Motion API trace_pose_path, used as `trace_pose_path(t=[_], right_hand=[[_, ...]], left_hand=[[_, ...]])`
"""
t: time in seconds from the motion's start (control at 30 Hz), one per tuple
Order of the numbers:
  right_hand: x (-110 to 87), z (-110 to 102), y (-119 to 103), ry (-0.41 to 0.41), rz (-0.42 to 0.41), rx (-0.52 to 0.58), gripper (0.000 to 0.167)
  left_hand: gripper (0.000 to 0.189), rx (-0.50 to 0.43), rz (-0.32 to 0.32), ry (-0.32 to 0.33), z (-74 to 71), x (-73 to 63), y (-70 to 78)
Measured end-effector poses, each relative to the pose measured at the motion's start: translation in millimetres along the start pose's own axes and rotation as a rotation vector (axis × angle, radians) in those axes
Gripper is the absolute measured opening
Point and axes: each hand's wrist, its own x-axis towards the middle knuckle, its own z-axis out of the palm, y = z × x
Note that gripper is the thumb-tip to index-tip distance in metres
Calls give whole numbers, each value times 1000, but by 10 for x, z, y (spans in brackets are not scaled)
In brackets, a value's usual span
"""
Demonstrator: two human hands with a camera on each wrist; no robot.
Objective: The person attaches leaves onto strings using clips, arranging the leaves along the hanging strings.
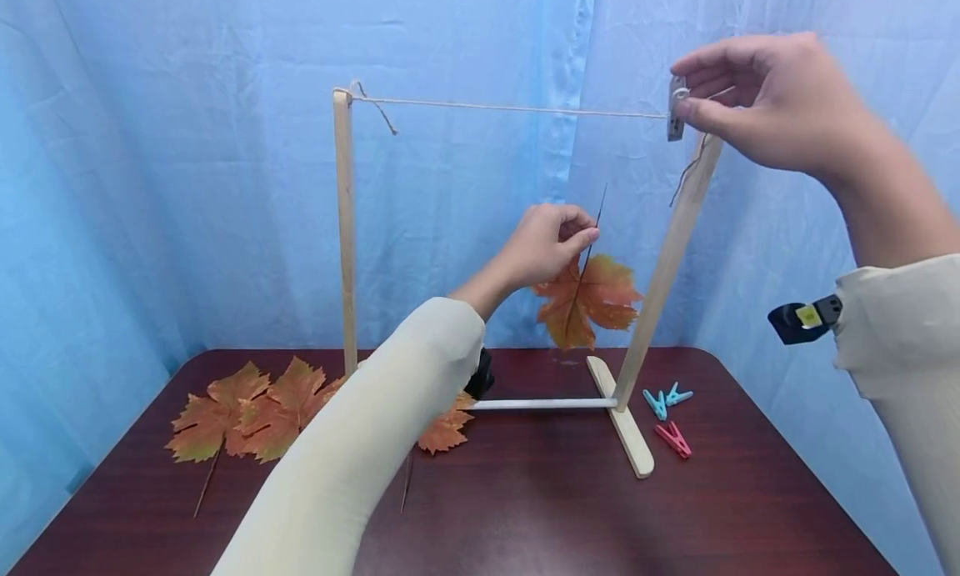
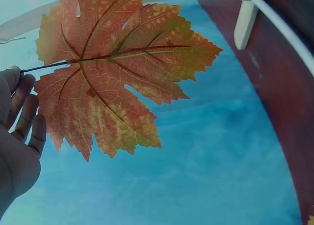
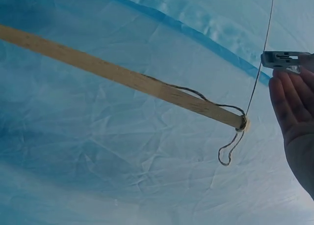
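My left hand (image 1: 551, 241) pinches the thin dark stem of an orange and green artificial maple leaf (image 1: 600, 297), which hangs below the fingers in front of the blue curtain. In the left wrist view the leaf (image 2: 117, 68) spreads out beside the fingers. Up at the right end of the string (image 1: 510, 107), my right hand (image 1: 780, 101) holds a grey clothespin (image 1: 676, 109) between thumb and fingers. The right wrist view shows the clothespin (image 3: 282, 60) with its tip at the string (image 3: 260, 68); whether it grips the string I cannot tell.
The string runs between two wooden posts (image 1: 343, 226), joined low down by a white rod (image 1: 547, 404). Several maple leaves (image 1: 225, 413) lie at the table's left, partly behind my left sleeve. Two blue clothespins (image 1: 655, 404) and a red clothespin (image 1: 673, 439) lie right of the wooden foot (image 1: 633, 443).
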Motion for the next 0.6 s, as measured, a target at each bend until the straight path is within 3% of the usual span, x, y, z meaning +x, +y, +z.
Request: trace_pose_path(t=[0.23,0.3,0.6], right_hand=[[115,-34,15,2,143,206,39],[137,-36,16,-8,168,223,39],[188,-22,47,-19,233,295,36]], left_hand=[[22,17,9,-37,-102,144,151],[21,24,27,-40,-139,186,191],[24,56,1,-49,-231,318,316]])
